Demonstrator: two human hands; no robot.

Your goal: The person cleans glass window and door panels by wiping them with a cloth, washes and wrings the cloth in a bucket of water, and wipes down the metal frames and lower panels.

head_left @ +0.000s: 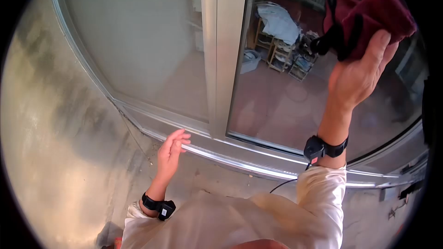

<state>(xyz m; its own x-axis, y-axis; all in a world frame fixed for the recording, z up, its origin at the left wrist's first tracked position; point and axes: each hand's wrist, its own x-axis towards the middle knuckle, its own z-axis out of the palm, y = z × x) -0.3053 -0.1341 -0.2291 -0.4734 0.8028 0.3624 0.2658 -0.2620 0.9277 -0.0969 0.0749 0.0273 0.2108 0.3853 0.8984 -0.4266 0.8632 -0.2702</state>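
Observation:
My right hand (357, 76) is raised at the upper right, its fingers closed on a dark red cloth (371, 11) with black edging. The bunched cloth is in front of the glass pane (272, 106) of a sliding door; whether it touches the glass I cannot tell. Low and left of the middle, my left hand (170, 154) holds nothing. Its fingers are stretched out and slightly apart, over the bottom track (217, 157) of the door. Each wrist wears a black strap with a small box.
A metal door frame (224, 50) stands upright between the right pane and a paler left panel (138, 37). Through or in the glass show a wooden rack (279, 55), a white bag (279, 20) and a pale tub (250, 62). A stained wall (60, 110) rises at left.

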